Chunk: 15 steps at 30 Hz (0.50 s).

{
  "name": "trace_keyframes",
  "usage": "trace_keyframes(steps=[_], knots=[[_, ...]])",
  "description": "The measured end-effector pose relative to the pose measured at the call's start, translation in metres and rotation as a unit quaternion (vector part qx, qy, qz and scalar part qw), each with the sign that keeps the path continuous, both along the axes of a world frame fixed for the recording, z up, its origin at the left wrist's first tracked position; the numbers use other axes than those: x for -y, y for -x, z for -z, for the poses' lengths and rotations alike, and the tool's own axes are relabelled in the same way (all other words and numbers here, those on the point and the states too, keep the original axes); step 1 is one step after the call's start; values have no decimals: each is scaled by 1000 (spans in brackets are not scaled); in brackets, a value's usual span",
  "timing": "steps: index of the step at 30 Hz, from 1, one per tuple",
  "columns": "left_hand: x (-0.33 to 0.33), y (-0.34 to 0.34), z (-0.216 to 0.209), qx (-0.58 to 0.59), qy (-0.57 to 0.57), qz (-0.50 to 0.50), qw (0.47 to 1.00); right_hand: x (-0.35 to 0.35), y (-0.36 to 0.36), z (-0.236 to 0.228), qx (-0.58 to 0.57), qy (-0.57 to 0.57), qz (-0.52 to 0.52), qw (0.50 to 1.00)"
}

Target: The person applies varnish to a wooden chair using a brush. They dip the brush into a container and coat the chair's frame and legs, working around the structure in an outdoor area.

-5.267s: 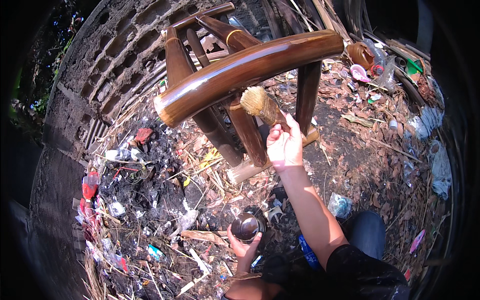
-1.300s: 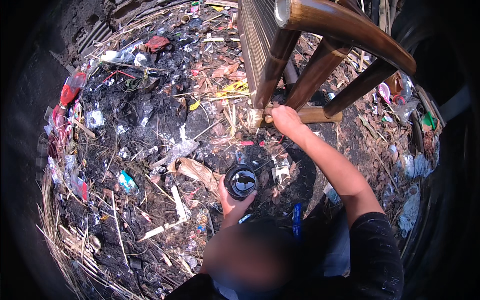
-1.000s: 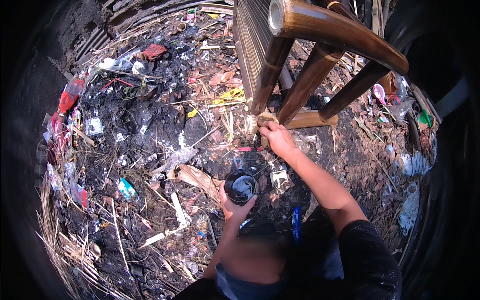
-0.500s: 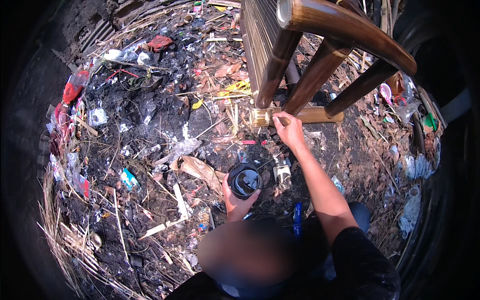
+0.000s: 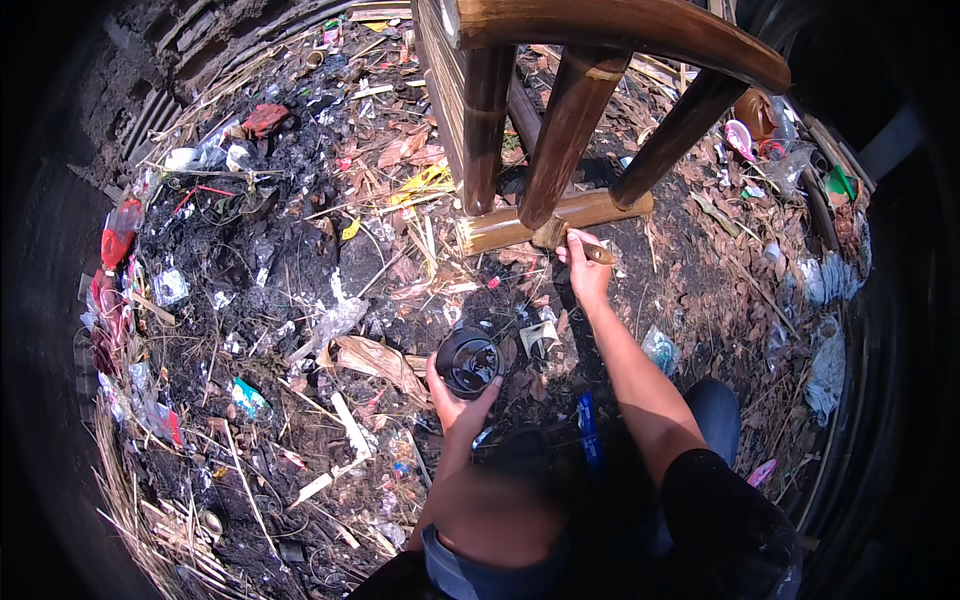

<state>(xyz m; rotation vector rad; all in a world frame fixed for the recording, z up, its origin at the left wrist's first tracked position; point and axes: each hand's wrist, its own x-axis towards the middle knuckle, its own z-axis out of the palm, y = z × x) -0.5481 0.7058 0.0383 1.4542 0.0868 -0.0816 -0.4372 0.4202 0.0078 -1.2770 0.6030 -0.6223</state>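
Observation:
My right hand (image 5: 588,268) is closed around the handle of a paintbrush (image 5: 598,254). The bristles touch the lowest bamboo pole (image 5: 500,232) of a bamboo furniture piece (image 5: 570,130), near where a slanted strut meets it. The upper poles and struts are glossy dark brown, while the lowest pole is lighter at its left end. In my left hand (image 5: 460,408) is a dark round cup (image 5: 468,362) of shiny dark liquid, held below and left of the brush. My fingers wrap its near side.
Burnt, dark ground with leaves, bamboo scraps and litter surrounds me. A blue wrapper (image 5: 588,430) lies near my right arm, and a dried husk (image 5: 375,362) beside the cup. Bamboo splints (image 5: 150,520) pile at the lower left.
The brush has shifted right along the lowest pole, from near its left end toward the middle strut. The whole view has turned slightly; the cup remains in my left hand.

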Motion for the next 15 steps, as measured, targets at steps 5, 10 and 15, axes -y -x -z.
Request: trace_keyframes(steps=[5, 10, 15], knots=[[7, 0, 10, 29, -65, 35, 997, 63, -13, -6, 37, -56, 133, 989], [12, 4, 0, 24, -54, 34, 998, 73, -22, -20, -21, -62, 30, 997], [17, 2, -3, -16, -19, 28, 999, 30, -21, -9, 8, -52, 67, 996]])
